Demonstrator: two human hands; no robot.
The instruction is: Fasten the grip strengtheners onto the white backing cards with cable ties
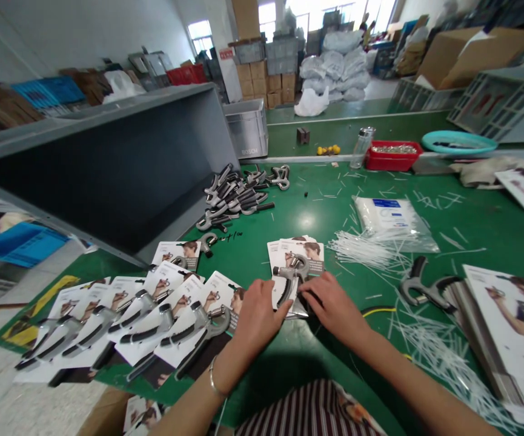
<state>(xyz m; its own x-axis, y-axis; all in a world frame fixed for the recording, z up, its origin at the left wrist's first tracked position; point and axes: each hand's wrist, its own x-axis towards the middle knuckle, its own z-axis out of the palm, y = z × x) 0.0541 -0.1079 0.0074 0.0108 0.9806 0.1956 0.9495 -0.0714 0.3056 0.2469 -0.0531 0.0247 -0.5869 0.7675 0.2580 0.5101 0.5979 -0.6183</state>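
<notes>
In front of me a grey and black hand grip strengthener (pixel 298 264) lies on a small stack of printed cards (pixel 314 249), its spring end pointing away. My left hand (pixel 259 310) is closed at its left handle, thumb toward the middle. At the other handle my right hand (pixel 334 301) has its fingers bent and pressed together on it; some fingertips are hidden. To the left, several cards (pixel 216 284) overlap in a row, each bearing a hand grip. A pile of loose hand grips (pixel 234 197) lies beyond them.
White cable ties (pixel 364 248) spill beside their plastic bag (pixel 393 218), with more loose ties (pixel 447 351) nearer me. A card stack (pixel 511 327) stands right, beside another hand grip (pixel 425 286). A tipped grey crate (pixel 193 115) opens at left; a red tray (pixel 393 158) sits behind.
</notes>
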